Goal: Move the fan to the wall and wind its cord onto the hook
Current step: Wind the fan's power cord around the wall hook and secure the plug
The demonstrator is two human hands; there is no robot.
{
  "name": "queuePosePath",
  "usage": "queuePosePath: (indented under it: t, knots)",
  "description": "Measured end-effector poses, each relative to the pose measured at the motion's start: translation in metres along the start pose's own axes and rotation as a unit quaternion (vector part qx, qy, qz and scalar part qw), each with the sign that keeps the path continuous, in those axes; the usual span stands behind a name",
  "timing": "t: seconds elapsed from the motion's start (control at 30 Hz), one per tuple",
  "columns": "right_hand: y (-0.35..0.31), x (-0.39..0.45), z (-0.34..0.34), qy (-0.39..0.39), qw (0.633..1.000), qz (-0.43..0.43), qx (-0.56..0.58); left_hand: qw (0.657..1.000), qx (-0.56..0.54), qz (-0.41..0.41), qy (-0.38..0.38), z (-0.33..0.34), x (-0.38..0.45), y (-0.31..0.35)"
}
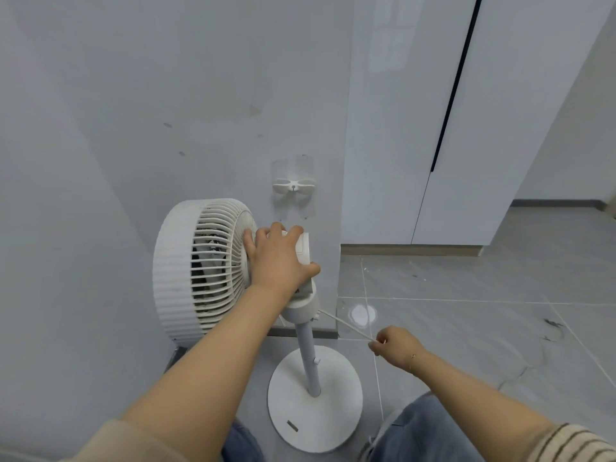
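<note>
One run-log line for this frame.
left hand: grips fan | right hand: pinches cord | hook: bare

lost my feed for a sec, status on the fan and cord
Left hand gripping the fan behind its grille. Right hand pinching the cord, pulled taut. Wall hook bare, nothing blocking it.

Thin white cord (346,325): far end concealed inside right hand (396,346). White fan's motor housing (301,251): mostly covered by left hand (278,258).

A pale grey wall (166,95) meets glossy white cabinet doors (500,128) split by a dark gap. Grey floor tiles (466,328) carry scuffs and, perhaps, a lamp's reflection (362,314).
</note>
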State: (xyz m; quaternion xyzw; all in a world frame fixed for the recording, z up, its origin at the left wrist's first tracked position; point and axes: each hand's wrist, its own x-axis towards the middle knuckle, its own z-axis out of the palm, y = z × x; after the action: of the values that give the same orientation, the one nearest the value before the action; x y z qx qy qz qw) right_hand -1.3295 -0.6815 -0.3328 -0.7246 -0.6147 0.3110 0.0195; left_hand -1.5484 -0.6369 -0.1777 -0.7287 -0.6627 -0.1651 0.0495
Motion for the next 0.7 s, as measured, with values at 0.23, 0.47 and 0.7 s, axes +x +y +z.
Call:
queuePosePath:
  t: [0.23,0.47,0.7]
  knots:
    - [0.007,-0.01,-0.022,0.047,0.997,0.011,-0.06,1.0,0.02,-0.009,0.02,0.001,-0.004,0.002]
    - [-0.015,-0.008,-0.036,0.061,0.996,-0.023,-0.063,0.998,0.049,-0.019,0.034,0.002,0.0,-0.024]
    - [-0.045,-0.002,-0.028,0.082,0.993,-0.076,-0.022,0.995,0.071,-0.061,0.025,-0.009,0.008,-0.099]
